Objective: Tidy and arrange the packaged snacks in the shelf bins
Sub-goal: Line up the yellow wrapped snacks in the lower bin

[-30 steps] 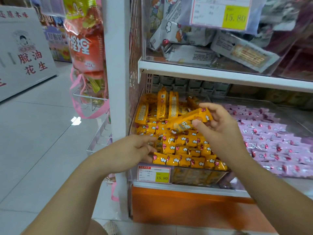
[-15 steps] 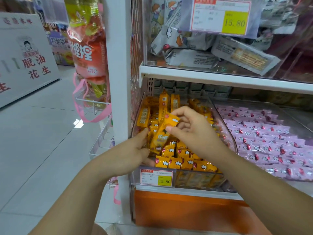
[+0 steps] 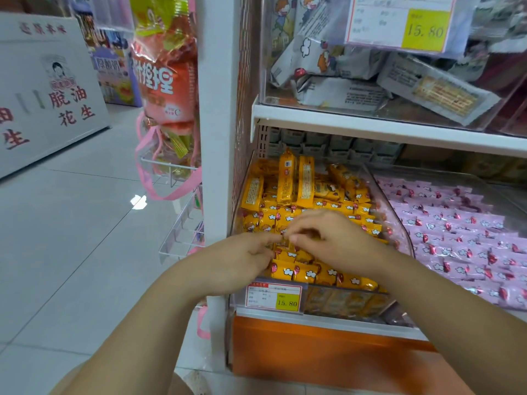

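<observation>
A clear bin (image 3: 397, 223) on the lower shelf holds several yellow snack packets (image 3: 302, 189), laid in rows at the front and standing upright at the back. Both hands meet over the front rows. My right hand (image 3: 333, 240) pinches a yellow packet (image 3: 285, 246) between thumb and fingers and sets it down among the rows. My left hand (image 3: 242, 258) touches the same packet from the left with its fingertips; most of that packet is hidden by the hands.
A neighbouring bin of pink packets (image 3: 462, 232) lies to the right. An upper bin (image 3: 370, 81) holds white packets. A price tag (image 3: 273, 296) marks the yellow bin's front. A white post (image 3: 216, 138) and hanging orange bags (image 3: 164, 81) stand left, beside the tiled aisle.
My right hand carried the yellow packet from above the bin down and left to the front rows. My left hand rose slightly to meet it.
</observation>
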`<state>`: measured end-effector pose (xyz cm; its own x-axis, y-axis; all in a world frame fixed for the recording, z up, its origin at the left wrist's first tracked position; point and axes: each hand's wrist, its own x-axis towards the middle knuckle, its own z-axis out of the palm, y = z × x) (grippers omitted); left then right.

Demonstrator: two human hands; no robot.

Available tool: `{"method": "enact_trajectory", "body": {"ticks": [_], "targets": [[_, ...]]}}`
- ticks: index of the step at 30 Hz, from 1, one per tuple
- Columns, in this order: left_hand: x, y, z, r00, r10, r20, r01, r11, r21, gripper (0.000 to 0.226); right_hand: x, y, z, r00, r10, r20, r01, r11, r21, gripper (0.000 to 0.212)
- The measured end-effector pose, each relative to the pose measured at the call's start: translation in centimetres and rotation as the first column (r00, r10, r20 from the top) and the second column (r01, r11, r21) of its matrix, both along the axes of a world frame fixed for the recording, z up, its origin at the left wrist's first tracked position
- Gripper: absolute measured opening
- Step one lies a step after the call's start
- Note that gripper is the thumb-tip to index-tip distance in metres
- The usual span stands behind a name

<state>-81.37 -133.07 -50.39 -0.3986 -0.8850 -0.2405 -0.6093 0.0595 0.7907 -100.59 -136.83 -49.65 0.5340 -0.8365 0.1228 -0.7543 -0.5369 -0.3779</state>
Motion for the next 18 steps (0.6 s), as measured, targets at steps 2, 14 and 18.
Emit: {"method": "enact_trajectory", "body": {"ticks": [2,14,18], "targets": [[0.0,-0.1,0.1,1.000,0.003,0.011,-0.003,1.000,0.006,0.041,-0.2,-0.6,0.0,0.985,-0.153,0.076,0.161,0.980,-0.115,0.028],[0.2,-0.1,0.0,0.999,-0.021,0.025,0.021,1.000,-0.009,0.038,-0.6,-1.7,-0.2,0.902,-0.305,0.305,0.390,0.878,-0.277,0.035],[0.3,-0.2,-0.2,0.999,-0.037,0.039,0.038,0.999,-0.018,0.039,-2.2,0.6,0.1,0.717,-0.279,0.638,0.506,0.838,-0.202,0.027]]}}
